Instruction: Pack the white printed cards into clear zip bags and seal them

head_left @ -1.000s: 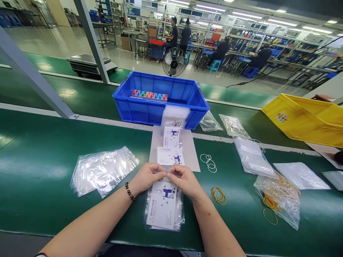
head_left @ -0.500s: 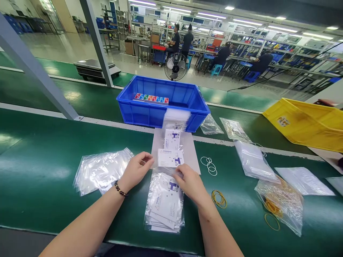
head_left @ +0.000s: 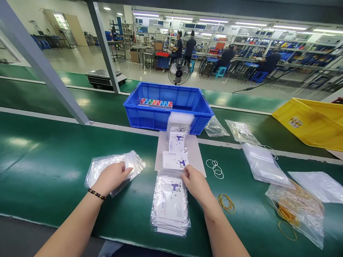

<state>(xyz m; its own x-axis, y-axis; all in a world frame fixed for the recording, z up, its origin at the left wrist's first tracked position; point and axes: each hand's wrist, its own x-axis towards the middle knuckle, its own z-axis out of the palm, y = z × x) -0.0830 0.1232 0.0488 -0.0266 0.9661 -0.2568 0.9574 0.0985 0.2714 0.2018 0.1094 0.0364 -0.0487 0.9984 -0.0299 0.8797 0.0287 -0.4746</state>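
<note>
A pile of bagged cards (head_left: 171,207) lies near the front edge of the green table (head_left: 125,221), between the person's forearms. To its right sit yellow rubber bands (head_left: 226,204) in a loose bunch. The right hand (head_left: 197,182) pinches the upper right corner of the topmost bag between thumb and forefinger. The left hand (head_left: 109,177) is over a fan of clear bags (head_left: 135,160), its fingers curled and thumb reaching out beside them; whether it grips one, I cannot tell. Past the pile, a loose white card (head_left: 171,160) lies on a pale sheet (head_left: 196,153), with white rings (head_left: 215,169) to the right. Farther back stands a blue bin (head_left: 150,119), and beyond it a black fan (head_left: 179,72)
</note>
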